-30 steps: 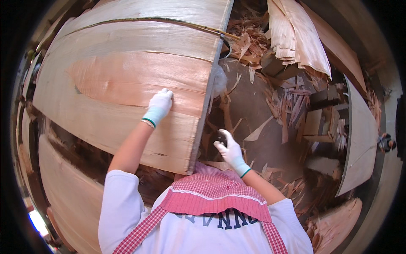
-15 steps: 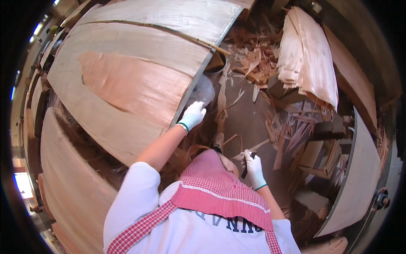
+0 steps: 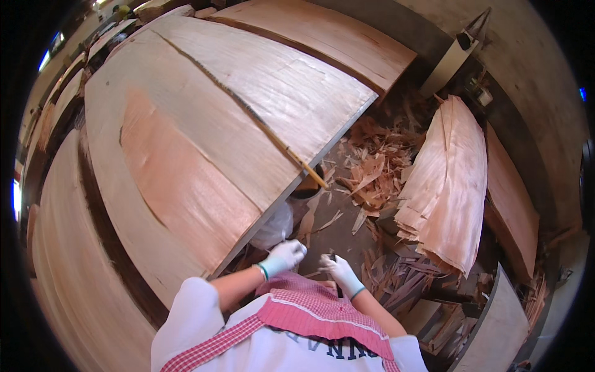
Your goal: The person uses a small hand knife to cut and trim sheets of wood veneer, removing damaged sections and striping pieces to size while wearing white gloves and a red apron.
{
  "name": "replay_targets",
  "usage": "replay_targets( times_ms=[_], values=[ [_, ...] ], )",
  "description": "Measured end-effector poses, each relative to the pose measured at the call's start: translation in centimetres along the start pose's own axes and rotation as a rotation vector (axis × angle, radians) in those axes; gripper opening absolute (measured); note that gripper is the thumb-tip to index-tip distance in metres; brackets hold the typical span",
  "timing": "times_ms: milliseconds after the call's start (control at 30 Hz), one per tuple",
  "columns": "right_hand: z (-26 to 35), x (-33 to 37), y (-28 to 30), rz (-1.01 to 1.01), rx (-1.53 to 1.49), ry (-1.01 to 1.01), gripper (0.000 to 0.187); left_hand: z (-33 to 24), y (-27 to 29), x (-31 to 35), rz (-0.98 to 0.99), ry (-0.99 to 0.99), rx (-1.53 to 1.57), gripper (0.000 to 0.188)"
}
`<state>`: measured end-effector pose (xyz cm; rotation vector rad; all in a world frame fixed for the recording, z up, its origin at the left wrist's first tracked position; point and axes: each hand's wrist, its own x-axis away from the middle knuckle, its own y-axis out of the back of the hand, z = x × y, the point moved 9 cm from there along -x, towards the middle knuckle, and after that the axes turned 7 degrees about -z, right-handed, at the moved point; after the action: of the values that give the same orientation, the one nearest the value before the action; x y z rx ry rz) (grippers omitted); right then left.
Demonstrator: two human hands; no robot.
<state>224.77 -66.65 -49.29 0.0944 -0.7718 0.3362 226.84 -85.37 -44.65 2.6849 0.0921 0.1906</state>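
Note:
My left hand, in a white glove with a green cuff, is closed in front of my apron, next to a clear plastic bag; what its fingers hold, if anything, is hidden. To its right, my gloved right hand is wrapped round a dark-handled tool, whose working end I cannot make out. Beyond my left hand lies a broad stack of pale wood veneer sheets. A reddish veneer piece lies on top of it, and a long thin stick rests across it, its end jutting past the edge.
Reddish veneer scraps litter the floor beyond my hands. A bundle of veneer strips lies at the right, beside a long board. Under the stack's edge stands a dark bucket. Another pale sheet stack lies at the left.
My left hand has drawn back from the stack's edge toward my body and closed. My right hand, still round the dark-handled tool, has come inward toward it. The view has shifted.

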Motion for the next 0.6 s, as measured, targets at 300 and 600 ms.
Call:
replay_targets(
  times_ms=[300, 600],
  values=[
    [14.6, -5.2, -0.5, 0.184, 0.267, 0.271, 0.016, -11.0, 3.1, -3.6, -0.341, -0.19, -0.268, 0.043],
    [43.6, -10.4, 24.0, -0.303, 0.599, 0.846, 0.014, -6.5, 0.0, -12.3, -0.144, 0.032, -0.346, 0.027]
  ],
)
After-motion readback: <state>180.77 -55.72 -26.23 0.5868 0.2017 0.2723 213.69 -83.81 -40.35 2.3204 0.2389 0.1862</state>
